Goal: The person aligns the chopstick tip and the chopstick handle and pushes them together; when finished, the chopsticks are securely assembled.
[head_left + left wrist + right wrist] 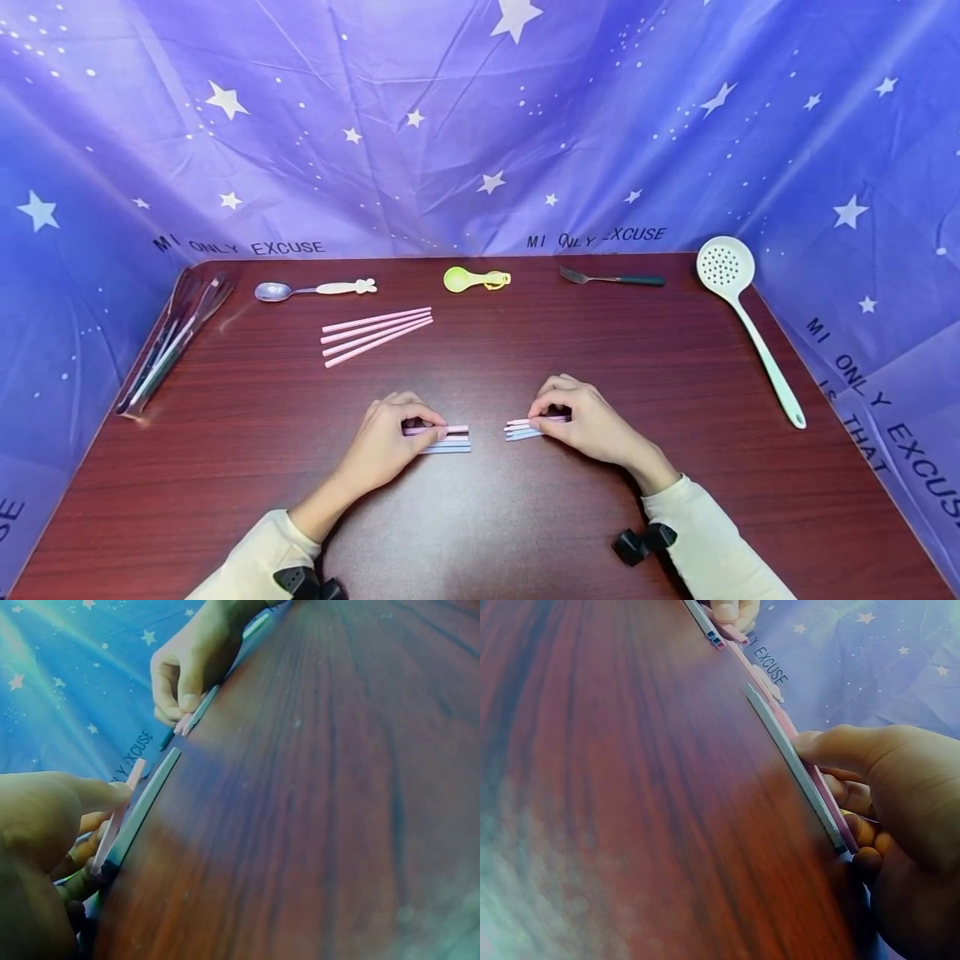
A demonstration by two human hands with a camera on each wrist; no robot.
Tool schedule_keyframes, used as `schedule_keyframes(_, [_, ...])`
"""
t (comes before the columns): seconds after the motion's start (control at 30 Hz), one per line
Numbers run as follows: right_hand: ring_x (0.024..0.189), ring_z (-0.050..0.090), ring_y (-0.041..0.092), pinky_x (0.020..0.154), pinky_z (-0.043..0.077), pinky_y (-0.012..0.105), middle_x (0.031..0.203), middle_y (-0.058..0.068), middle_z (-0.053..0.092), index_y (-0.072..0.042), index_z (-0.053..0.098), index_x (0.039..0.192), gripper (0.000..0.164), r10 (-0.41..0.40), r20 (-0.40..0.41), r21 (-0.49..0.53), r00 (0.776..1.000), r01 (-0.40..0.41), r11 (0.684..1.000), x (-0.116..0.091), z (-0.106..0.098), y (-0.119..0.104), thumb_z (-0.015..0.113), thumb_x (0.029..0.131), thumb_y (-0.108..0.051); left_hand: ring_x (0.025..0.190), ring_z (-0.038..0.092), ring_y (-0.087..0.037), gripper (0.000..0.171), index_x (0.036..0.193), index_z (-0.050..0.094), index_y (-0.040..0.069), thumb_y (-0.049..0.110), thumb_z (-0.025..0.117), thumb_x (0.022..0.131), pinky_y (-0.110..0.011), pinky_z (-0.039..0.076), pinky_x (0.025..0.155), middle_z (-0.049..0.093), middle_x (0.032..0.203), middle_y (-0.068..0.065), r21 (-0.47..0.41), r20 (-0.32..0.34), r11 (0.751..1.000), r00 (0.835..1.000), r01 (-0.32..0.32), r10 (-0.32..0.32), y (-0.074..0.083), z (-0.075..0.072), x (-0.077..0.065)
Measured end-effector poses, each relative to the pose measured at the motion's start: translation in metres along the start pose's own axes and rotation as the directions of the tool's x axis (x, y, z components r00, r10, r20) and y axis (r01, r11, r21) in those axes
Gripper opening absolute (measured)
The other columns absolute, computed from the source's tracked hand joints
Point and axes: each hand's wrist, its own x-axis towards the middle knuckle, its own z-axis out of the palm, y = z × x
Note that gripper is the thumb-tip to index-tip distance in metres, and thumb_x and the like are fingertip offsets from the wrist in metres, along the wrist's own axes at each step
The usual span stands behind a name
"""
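Observation:
My left hand (390, 433) pinches a pink chopstick piece (457, 429) between thumb and fingers, with more pink and blue pieces (453, 448) lying right beside it. In the left wrist view the held pink piece (134, 774) is tilted next to a pale blue one (154, 784). Across a small gap, my right hand (585, 417) has thumb and fingers on a pink piece (780, 718), with a pale blue piece (789, 754) alongside. Both sets point at each other. Fingers partly hide the pieces. Several pink chopsticks (377, 330) lie fanned on the table behind the left hand.
Along the back of the brown table (480, 525) lie a spoon (330, 288), a green measuring spoon (468, 279) and a fork (622, 280). A white skimmer (757, 333) lies at the right edge, a clear bag of utensils (176, 346) at the left. Starry curtains (450, 108) surround the table.

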Motion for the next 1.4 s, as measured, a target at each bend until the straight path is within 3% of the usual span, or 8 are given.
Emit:
schedule_keyframes(0.3, [0.083, 0.059, 0.005, 0.071, 0.048, 0.021, 0.093, -0.01, 0.065, -0.02, 0.076, 0.093, 0.013, -0.039, -0.035, 0.008, 0.999, 0.039, 0.999, 0.006, -0.007, -0.005, 0.078, 0.09, -0.008, 0.08, 0.065, -0.005, 0.012, 0.089, 0.082, 0.024, 0.018, 0.088, 0.082, -0.026, 0.049, 0.073, 0.069, 0.086, 0.013, -0.016, -0.106, 0.995, 0.99, -0.099, 0.097, 0.009, -0.008, 0.013])
schedule_keyframes(0.47, [0.082, 0.059, 0.004, 0.07, 0.048, 0.021, 0.093, -0.01, 0.065, -0.019, 0.077, 0.093, 0.009, -0.047, -0.069, 0.03, 0.996, 0.05, 0.998, 0.016, -0.01, -0.013, 0.079, 0.091, -0.01, 0.078, 0.062, -0.006, 0.01, 0.091, 0.082, 0.021, 0.017, 0.086, 0.084, -0.024, 0.048, 0.069, 0.068, 0.087, 0.009, -0.018, -0.117, 0.99, 0.983, -0.141, 0.138, 0.02, -0.016, 0.024])
schedule_keyframes(0.67, [0.084, 0.06, 0.006, 0.068, 0.048, 0.026, 0.094, -0.009, 0.066, -0.017, 0.078, 0.092, 0.007, -0.067, -0.097, 0.039, 0.993, 0.071, 0.997, 0.028, -0.013, -0.024, 0.08, 0.09, -0.011, 0.079, 0.062, -0.006, 0.01, 0.092, 0.081, 0.022, 0.017, 0.086, 0.084, -0.023, 0.048, 0.069, 0.068, 0.088, 0.009, -0.034, -0.126, 0.988, 0.982, -0.148, 0.143, 0.025, -0.018, 0.029])
schedule_keyframes(0.8, [0.084, 0.06, 0.006, 0.069, 0.048, 0.023, 0.094, -0.009, 0.066, -0.019, 0.078, 0.093, 0.009, -0.077, -0.098, 0.044, 0.992, 0.082, 0.996, 0.033, -0.011, -0.027, 0.08, 0.09, -0.011, 0.078, 0.061, -0.005, 0.009, 0.092, 0.081, 0.021, 0.016, 0.085, 0.086, -0.023, 0.048, 0.07, 0.068, 0.088, 0.009, -0.055, -0.12, 0.986, 0.982, -0.155, 0.148, 0.024, -0.016, 0.03])
schedule_keyframes(1.4, [0.083, 0.059, 0.005, 0.068, 0.049, 0.02, 0.093, -0.008, 0.066, -0.02, 0.078, 0.092, 0.01, -0.071, -0.099, 0.077, 0.993, 0.078, 0.994, 0.033, -0.004, -0.027, 0.08, 0.09, -0.011, 0.079, 0.062, -0.003, 0.008, 0.091, 0.081, 0.021, 0.019, 0.085, 0.086, -0.026, 0.051, 0.071, 0.067, 0.089, 0.009, -0.072, -0.093, 0.986, 0.985, -0.149, 0.142, 0.027, -0.009, 0.029])
